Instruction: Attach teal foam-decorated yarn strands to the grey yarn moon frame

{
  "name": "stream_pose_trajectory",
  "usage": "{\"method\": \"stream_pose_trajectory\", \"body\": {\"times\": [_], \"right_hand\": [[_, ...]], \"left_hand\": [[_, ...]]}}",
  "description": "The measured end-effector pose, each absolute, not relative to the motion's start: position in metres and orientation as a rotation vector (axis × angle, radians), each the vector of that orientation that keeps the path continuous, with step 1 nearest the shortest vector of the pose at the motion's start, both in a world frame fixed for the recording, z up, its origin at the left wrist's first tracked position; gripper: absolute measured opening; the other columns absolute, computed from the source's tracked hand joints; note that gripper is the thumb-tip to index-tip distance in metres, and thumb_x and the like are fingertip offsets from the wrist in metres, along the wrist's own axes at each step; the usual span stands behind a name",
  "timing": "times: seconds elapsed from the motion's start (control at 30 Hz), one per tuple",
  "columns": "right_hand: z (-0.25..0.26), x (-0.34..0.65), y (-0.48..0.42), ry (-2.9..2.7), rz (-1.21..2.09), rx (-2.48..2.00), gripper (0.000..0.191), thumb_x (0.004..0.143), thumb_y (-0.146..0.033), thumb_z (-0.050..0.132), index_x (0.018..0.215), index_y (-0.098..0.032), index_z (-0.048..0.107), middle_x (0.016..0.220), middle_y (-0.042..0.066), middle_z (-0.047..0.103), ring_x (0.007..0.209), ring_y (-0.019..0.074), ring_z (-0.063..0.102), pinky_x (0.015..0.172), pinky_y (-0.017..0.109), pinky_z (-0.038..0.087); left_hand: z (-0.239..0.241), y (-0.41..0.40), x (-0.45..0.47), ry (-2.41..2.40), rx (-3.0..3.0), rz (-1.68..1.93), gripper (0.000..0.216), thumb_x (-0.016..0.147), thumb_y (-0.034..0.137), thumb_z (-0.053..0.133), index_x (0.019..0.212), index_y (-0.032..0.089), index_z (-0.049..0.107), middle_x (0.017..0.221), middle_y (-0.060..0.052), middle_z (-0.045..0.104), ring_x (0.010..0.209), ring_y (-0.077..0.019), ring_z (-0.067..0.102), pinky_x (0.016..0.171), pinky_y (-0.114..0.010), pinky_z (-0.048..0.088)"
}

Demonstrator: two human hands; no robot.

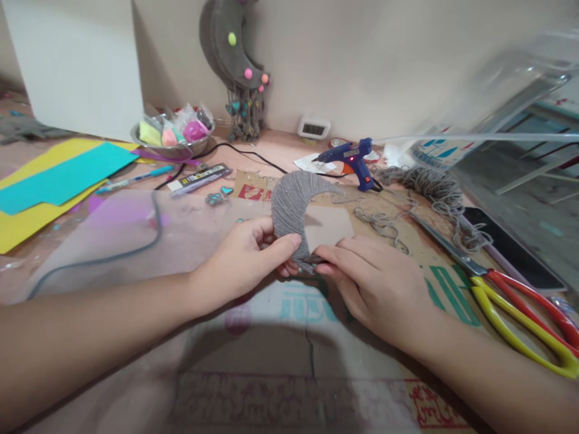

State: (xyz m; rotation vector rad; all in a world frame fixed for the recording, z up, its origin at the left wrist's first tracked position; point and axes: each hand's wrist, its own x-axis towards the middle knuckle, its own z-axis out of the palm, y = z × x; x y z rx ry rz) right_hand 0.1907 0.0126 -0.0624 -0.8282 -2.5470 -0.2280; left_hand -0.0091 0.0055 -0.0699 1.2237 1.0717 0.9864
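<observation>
At my far left, a yellow sheet [18, 226] lies on the desk [274, 143] with a blue sheet [75, 175] over it, in front of a white board [79, 66] that stands upright. Next come a blue pen [136, 179] and, behind it, a clear bowl [199, 146] of bright packets. A grey moon hanging [225, 57], dotted with coloured balls, is by the wall. My left hand [242, 256] holds the grey crescent [292, 199] just above the desk, thumb across its front and fingers behind. The crescent is wrapped in yarn, its upper tip pointing right. Behind it sits a white digital clock [313, 128], then a blue glue gun [357, 158] with 1 red light glowing. My right hand [375, 283] pinches narrowly at the crescent's lower tip; I cannot tell what small dark bit shows between my fingertips. Beyond are a grey yarn heap [429, 187], a dark-screened phone [511, 247] and 1 pair of scissors [506, 295] with red and yellow handles.
</observation>
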Motion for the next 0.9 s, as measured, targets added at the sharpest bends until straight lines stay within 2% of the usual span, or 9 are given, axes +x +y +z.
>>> {"method": "stream_pose_trajectory", "body": {"times": [0.3, 0.9], "right_hand": [[-0.0605, 0.1912, 0.0112, -2.534, -0.106, -0.859, 0.021, 0.094, -0.024, 0.047, 0.096, -0.015, 0.065, 0.076, 0.005, 0.066, 0.065, 0.0151, 0.054, 0.061, 0.027, 0.039], [-0.0629, 0.1905, 0.0108, -2.535, -0.083, -0.838, 0.020, 0.094, -0.023, 0.047, 0.096, -0.014, 0.065, 0.076, 0.005, 0.066, 0.064, 0.0142, 0.053, 0.060, 0.026, 0.039]], "left_hand": [[-0.0675, 0.0056, -0.0089, 1.077, 1.197, 0.993, 0.019, 0.082, 0.031, 0.059, 0.073, 0.015, 0.057, 0.058, 0.001, 0.064, 0.053, -0.0110, 0.061, 0.053, -0.021, 0.051], [-0.0685, 0.0047, -0.0101, 1.083, 1.253, 0.964, 0.018, 0.085, 0.030, 0.057, 0.074, 0.016, 0.057, 0.059, 0.002, 0.063, 0.055, -0.0103, 0.063, 0.053, -0.019, 0.050]]}}
